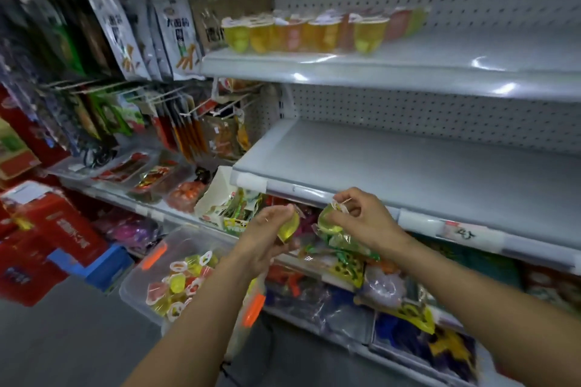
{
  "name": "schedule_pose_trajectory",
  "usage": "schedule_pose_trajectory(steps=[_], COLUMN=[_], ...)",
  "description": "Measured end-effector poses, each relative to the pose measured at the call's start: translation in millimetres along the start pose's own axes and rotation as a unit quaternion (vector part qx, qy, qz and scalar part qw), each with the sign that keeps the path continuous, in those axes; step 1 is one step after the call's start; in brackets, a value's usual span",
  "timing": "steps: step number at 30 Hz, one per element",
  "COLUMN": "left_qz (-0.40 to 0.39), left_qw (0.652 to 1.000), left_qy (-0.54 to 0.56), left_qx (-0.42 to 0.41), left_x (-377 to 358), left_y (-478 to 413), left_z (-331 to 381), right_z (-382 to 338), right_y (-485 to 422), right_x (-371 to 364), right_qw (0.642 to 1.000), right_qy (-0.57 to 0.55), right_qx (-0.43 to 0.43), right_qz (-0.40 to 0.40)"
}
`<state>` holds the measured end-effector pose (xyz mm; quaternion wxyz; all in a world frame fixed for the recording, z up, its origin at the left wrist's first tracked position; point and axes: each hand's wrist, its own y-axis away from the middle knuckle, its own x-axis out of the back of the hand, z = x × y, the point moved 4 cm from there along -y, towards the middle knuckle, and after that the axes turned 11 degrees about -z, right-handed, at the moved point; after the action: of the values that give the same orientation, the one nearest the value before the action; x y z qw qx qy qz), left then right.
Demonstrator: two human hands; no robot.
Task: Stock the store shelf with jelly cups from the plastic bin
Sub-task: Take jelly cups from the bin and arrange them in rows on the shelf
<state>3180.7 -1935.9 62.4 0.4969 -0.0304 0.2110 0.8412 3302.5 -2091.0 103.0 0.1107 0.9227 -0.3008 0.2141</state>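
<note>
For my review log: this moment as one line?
left hand holds yellow jelly cup | right hand pinches greenish jelly cup | plastic bin: cups inside | top shelf: cup row

Single cam, head-worn, wide-angle, edges bowed. Looks fwd + down, rolled so shelf lines drop toward 4 o'clock. Close range: both forearms enter at 6 o'clock. Left hand (267,242) w/ yellow jelly cup (290,226) and right hand (367,223) w/ greenish jelly cup (330,220) sit mid-frame, just in front of middle shelf (408,173) lip. Top shelf (377,67) at 12-1 o'clock, plastic bin (138,286) at 7 o'clock, floor (63,342) at 8 o'clock.
</note>
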Motion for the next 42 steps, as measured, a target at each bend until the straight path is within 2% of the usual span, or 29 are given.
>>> schedule_pose_trajectory(steps=[3,6,9,16,19,22,25,29,33,42], left_qz=[0.008,0.015,-0.001,-0.044,-0.063,-0.049,-0.038,-0.035,-0.033,-0.043], left_qw=[0.993,0.968,0.941,0.891,0.870,0.862,0.868,0.869,0.873,0.866], left_qy=[-0.111,-0.230,-0.294,-0.328,-0.330,-0.339,-0.324,-0.325,-0.327,-0.348], left_qx=[-0.046,-0.100,-0.169,-0.311,-0.361,-0.373,-0.374,-0.371,-0.360,-0.356], left_x=[-41,-72,-98,-154,-169,-174,-175,-171,-167,-171], left_y=[10,18,24,32,26,10,-11,-36,-57,-75], left_z=[36,82,126,224,261,290,312,330,340,345], right_z=[-18,-39,-65,-132,-155,-167,-168,-165,-166,-161], right_y=[19,29,35,34,21,-3,-37,-82,-110,-132], right_x=[45,80,110,183,212,239,259,269,263,257], right_qw=[0.999,0.996,0.992,0.960,0.949,0.945,0.943,0.946,0.952,0.952], right_qy=[0.022,0.025,0.014,0.040,0.066,0.080,0.124,0.186,0.207,0.204], right_qx=[0.032,0.060,0.097,0.192,0.200,0.190,0.142,0.112,0.111,0.138], right_qz=[0.029,0.057,0.085,0.199,0.235,0.255,0.275,0.241,0.194,0.183])
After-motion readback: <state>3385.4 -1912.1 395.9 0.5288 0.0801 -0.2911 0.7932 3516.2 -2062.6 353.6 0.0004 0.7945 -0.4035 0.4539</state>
